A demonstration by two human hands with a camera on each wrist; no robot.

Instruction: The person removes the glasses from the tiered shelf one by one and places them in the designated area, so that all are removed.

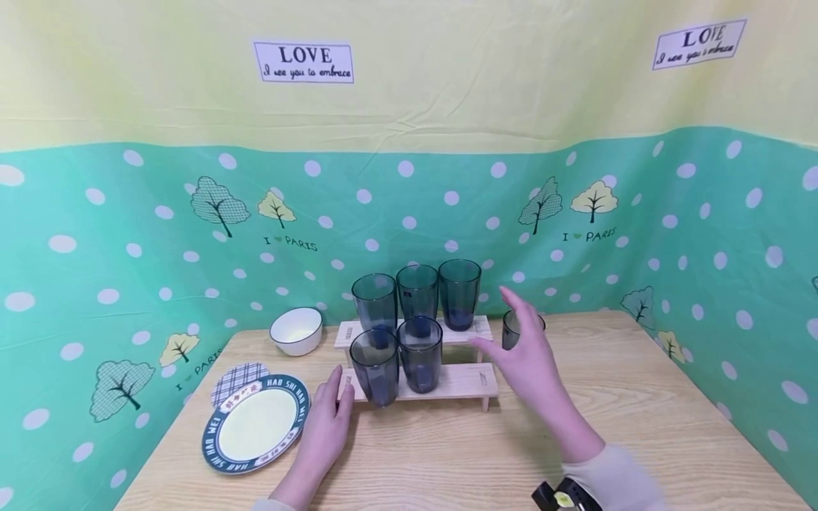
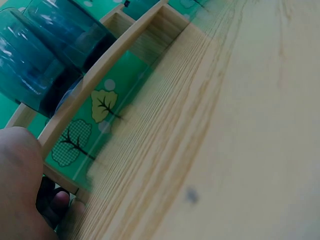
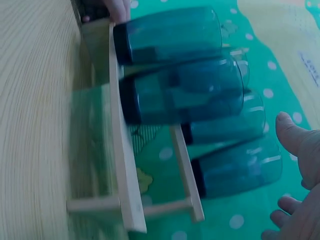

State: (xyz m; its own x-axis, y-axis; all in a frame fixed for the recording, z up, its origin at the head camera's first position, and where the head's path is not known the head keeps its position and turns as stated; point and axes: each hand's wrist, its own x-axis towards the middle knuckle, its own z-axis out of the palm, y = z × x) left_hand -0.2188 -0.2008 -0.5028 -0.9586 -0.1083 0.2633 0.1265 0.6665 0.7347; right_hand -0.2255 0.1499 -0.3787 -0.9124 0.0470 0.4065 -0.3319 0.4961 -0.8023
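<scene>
I see six see-through, dark blue-grey drinking glasses. Five stand upright on a pale wooden stand with two steps [image 1: 461, 380]. Three, like the tall right one [image 1: 459, 294], are in a row on the high back step. Two, the left front glass [image 1: 375, 367] and the right front glass [image 1: 422, 358], are side by side on the low front step. The sixth glass [image 1: 511, 331] is on the light wooden table [image 1: 639, 397], past the right end of the stand, partly hidden from me by the right hand.

The person's left hand [image 1: 324, 424] grips the left end of the low step, just beside the left front glass. The right hand [image 1: 527, 358] has its thumb and fingers spread apart and holds nothing; it is near the stand's right end.

On the left I see a round white plate with a dark teal lettered rim [image 1: 255, 426], lying partly over a checked mat [image 1: 233, 382]. A small white bowl with a dark edge [image 1: 297, 333] sits behind them. A green and yellow cloth with white dots and trees [image 1: 409, 191] hangs at the back.
</scene>
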